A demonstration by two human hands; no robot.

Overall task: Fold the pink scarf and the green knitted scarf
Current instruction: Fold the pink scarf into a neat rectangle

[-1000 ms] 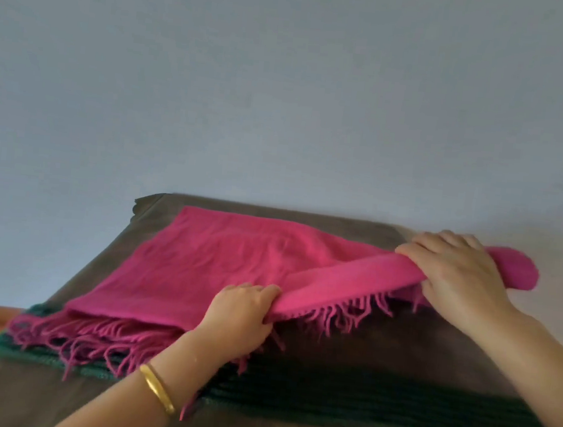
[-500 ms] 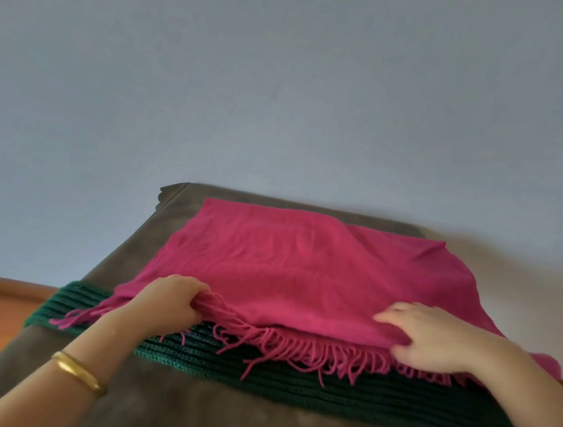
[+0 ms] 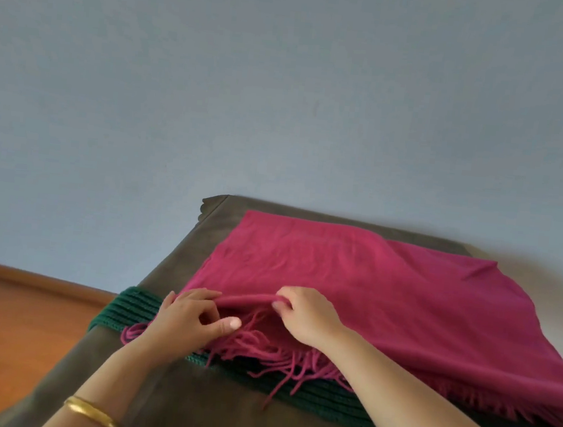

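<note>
The pink scarf [image 3: 386, 292] lies folded over itself across the brown surface [image 3: 213, 410], its fringe hanging toward me. Under its near edge runs the green knitted scarf [image 3: 126, 312], stretched flat from left to right. My left hand [image 3: 187, 324] and my right hand [image 3: 304, 315] sit close together at the pink scarf's near left corner. Both pinch a raised ridge of the pink fabric just above the fringe. A gold bangle circles my left wrist.
A plain grey-blue wall [image 3: 284, 93] stands right behind the brown surface. An orange wooden floor [image 3: 15, 325] with a skirting board shows at the lower left, beyond the surface's left edge.
The lifted pink end has been laid down over the rest of the scarf. My right hand has slid left along the near edge until it sits beside my left hand.
</note>
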